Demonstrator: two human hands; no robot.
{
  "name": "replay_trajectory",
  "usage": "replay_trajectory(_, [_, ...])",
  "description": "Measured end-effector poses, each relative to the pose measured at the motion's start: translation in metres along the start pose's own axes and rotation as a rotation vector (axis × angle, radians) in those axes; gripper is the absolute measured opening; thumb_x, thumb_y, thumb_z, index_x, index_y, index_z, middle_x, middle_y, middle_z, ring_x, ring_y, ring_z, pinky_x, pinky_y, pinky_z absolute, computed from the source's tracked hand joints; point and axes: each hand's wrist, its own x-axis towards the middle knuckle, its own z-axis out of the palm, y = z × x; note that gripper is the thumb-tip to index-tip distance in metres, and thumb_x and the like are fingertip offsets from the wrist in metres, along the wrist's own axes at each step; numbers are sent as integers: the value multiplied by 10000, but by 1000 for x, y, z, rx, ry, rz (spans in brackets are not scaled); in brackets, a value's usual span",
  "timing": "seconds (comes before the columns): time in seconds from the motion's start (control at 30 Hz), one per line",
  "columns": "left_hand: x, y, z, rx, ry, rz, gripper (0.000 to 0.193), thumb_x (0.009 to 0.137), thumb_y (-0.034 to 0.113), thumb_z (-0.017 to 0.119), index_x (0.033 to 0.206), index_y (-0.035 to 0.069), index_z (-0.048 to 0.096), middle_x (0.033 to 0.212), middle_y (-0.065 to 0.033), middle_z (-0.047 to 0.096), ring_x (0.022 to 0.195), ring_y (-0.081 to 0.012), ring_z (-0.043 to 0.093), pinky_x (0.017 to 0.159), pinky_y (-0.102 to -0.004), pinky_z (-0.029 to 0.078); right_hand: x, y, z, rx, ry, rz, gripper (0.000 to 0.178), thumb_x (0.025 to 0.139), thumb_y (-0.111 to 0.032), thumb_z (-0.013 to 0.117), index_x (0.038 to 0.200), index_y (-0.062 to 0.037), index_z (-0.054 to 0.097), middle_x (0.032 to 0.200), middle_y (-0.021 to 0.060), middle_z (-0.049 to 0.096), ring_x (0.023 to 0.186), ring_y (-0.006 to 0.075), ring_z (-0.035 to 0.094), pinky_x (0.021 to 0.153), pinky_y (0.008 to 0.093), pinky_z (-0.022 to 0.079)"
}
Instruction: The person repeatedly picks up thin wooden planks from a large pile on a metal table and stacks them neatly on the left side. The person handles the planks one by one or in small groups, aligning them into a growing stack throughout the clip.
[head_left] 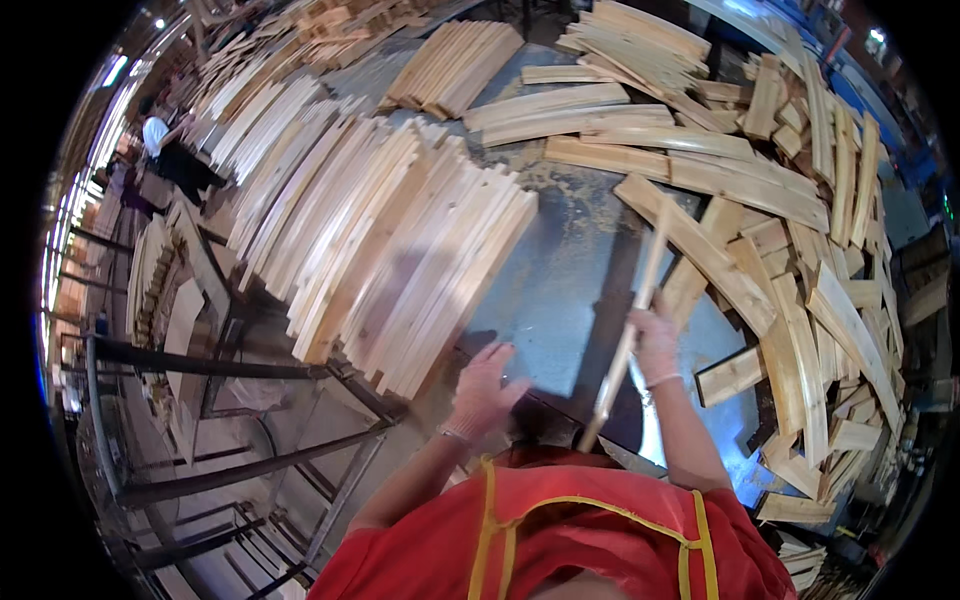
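My right hand, in a pale thin glove, is closed around a long narrow wooden slat. Tilted on edge, the slat runs from near my apron up and away over the metal tabletop. My left hand, gloved likewise, holds nothing and has its fingers apart. It hovers by the near end of a row of wooden slats standing side by side on the left. On the right lies a loose heap of wooden boards, several of them close to my right hand.
Dark metal frame racks stand low on the left. Farther back are more stacked slats. Two people are at the far left, one in a white top. Sawdust marks the far tabletop.
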Motion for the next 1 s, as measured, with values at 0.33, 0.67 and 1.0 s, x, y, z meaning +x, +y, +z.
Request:
replay_trajectory(0.33, [-5, -103, -48, 832, 193, -39, 879, 825, 417, 820, 1555, 74, 471, 1585, -169, 490, 1467, -409, 440, 1189, -561, 359, 40, 36, 180, -224, -626, 55, 735, 877, -293, 702, 1512, 18, 500, 1457, 260, 606, 1320, 367, 606, 1130, 399, 459])
replay_trajectory(0.67, [0, -53, -12, 707, 162, 148, 718, 833, 329, 785, 1443, 37, 544, 1495, -188, 556, 1433, -409, 478, 1156, -567, 408, 73, -174, -229, -1937, -134, -105, 1200, 623, -360, 915, 1659, -183, 335, 1679, 169, 377, 1559, 433, 327, 1266, 589, 265])
replay_trajectory(1.0, [82, 113, 113, 351, -375, 348, 832, 817, 392, 795, 1510, 22, 520, 1524, -254, 533, 1409, -418, 514, 1172, -523, 415, 128, -206, -248, -1813, -445, 130, 1220, 659, -378, 944, 1675, -162, 304, 1498, 234, 584, 1401, 398, 557, 1153, 425, 460])
